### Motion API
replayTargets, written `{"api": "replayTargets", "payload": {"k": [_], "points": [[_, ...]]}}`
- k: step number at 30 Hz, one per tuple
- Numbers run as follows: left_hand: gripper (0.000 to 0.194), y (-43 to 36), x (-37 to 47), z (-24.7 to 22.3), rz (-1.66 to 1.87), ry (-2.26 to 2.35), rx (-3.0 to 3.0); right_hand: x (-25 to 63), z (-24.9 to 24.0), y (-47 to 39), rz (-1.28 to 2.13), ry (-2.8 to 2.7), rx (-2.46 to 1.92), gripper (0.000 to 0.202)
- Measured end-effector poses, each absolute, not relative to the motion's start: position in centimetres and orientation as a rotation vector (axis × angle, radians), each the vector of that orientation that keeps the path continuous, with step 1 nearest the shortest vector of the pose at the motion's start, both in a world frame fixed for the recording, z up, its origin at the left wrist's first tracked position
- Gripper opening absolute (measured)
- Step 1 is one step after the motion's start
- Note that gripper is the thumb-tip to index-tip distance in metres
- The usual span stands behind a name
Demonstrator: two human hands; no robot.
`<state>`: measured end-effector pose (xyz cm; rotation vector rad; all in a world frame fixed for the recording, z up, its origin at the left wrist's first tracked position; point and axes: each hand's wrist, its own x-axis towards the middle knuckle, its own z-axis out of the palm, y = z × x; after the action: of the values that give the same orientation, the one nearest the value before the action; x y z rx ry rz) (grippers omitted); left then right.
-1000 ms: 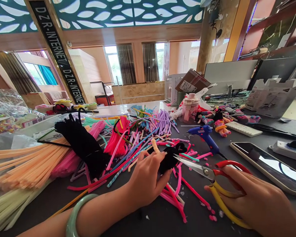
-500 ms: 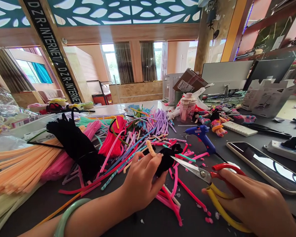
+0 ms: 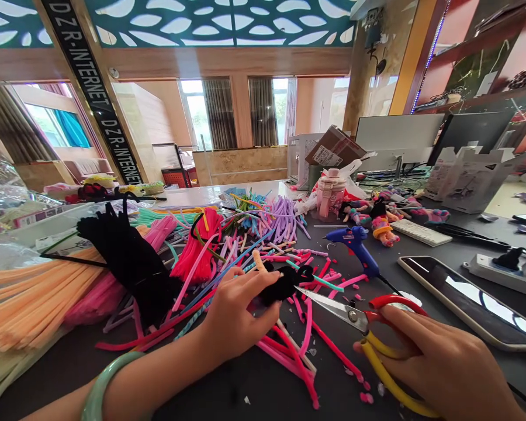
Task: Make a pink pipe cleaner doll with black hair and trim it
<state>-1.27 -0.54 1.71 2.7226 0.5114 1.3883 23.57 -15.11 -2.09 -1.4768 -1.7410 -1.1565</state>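
Note:
Between thumb and fingers, my left hand (image 3: 236, 313) grips a fuzzy black pipe-cleaner figure (image 3: 277, 285); a peach pipe-cleaner piece (image 3: 258, 261) sticks up beside it. My right hand (image 3: 447, 356) is wrapped round scissors (image 3: 355, 317) with one red and one yellow handle. Their blades point left, slightly parted, with the tips at the right edge of the black figure. Whether the tips touch it, I cannot tell. Pink and red pipe cleaners (image 3: 309, 330) lie loose under and around both hands, among small pink clippings.
Pipe-cleaner bundles in peach (image 3: 39, 298), black (image 3: 127, 257) and red (image 3: 197, 245) lie on the left. A blue glue gun (image 3: 355, 245) rests behind the scissors. To the right are a phone (image 3: 464, 298) and a power strip (image 3: 499, 273). A pink bottle (image 3: 328, 196) stands farther back.
My left hand has shifted left and a little lower with the black figure, which now looks more level. The scissors have followed slightly left and down, their tips staying near it.

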Motion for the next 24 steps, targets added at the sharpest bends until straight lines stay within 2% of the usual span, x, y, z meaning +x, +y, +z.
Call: {"api": "replayTargets", "payload": {"k": [5,11,15,24], "points": [[0.030,0.2,-1.8,3.5,0.986,0.632,2.512,23.9,-1.7,-15.2,-1.251,-1.673,-1.537,0.015],[0.027,1.2,-2.3,6.8,0.382,0.535,2.312,25.1,-1.7,-15.5,-1.351,-1.790,-1.539,0.020],[0.027,1.8,-2.8,8.0,0.215,0.472,2.295,25.5,-1.7,-15.7,-1.367,-1.899,-1.443,0.010],[0.031,1.7,-3.2,8.5,-0.027,0.515,2.306,24.4,-0.7,-15.7,-1.349,-2.019,-1.364,0.020]]}}
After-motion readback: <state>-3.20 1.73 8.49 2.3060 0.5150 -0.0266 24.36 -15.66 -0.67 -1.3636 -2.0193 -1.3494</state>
